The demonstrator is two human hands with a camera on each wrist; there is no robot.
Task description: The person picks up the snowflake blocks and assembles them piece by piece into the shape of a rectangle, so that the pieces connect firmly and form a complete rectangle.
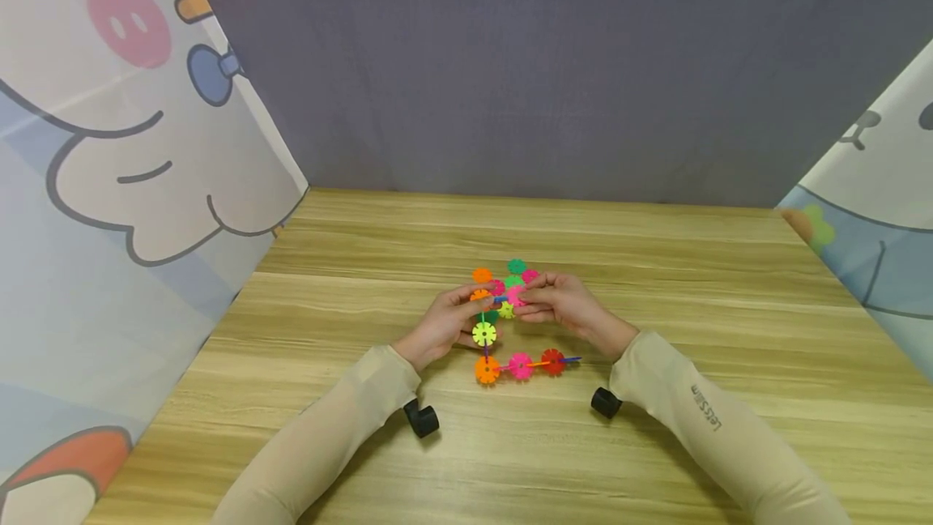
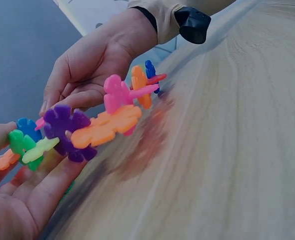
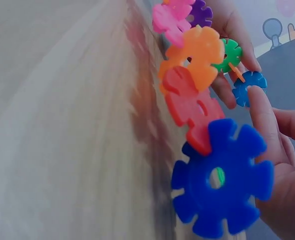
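Note:
A chain of slotted plastic snowflake discs curves between both hands. My left hand [image 1: 440, 324] grips its left side, thumb and fingers around the upper orange disc [image 1: 479, 299]. With thumb and fingertips my right hand [image 1: 576, 313] pinches a pink disc [image 1: 516, 296] at the blue disc [image 1: 500, 299], which stands edge-on beside the orange one. Below run a yellow disc [image 1: 484, 334], a lower orange disc [image 1: 487, 369], another pink disc [image 1: 521, 366] and a red disc [image 1: 552, 361]. A dark blue disc [image 3: 222, 177] ends the chain, large in the right wrist view.
Several more discs, among them a dark green disc [image 1: 517, 266] and an orange disc [image 1: 482, 275], lie just beyond the hands on the wooden table [image 1: 364, 241]. A grey panel [image 1: 547, 71] stands behind, with cartoon-printed sheets [image 1: 146, 177] at the sides.

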